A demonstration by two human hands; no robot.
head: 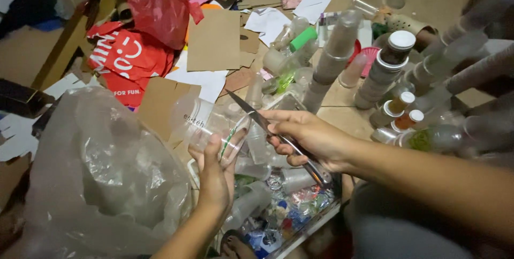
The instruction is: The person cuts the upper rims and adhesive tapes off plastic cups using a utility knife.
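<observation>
My left grip [214, 176] pinches one clear cup [206, 125]; my right grip [305, 138] clamps one knife [267, 125]; one plastic bag [101, 173] crowds nine o'clock; floor cluttered.

two hands show, the left hand [214, 176] and the right hand [302, 136]. the left hand holds one clear plastic cup [206, 125]; the right hand holds one knife [267, 125]. left of the left hand lies one large clear plastic bag [101, 178]. up and left of both hands lie two red plastic bags [144, 23]. beyond the right hand rise three tall stacks of clear cups [334, 58], and right of it stand two small bottles with white caps [404, 112]. one bottle with a green cap [300, 42] lies beyond the hands. under the hands sits one tray [316, 221] of loose cups and lids, too many and too jumbled to count.
</observation>
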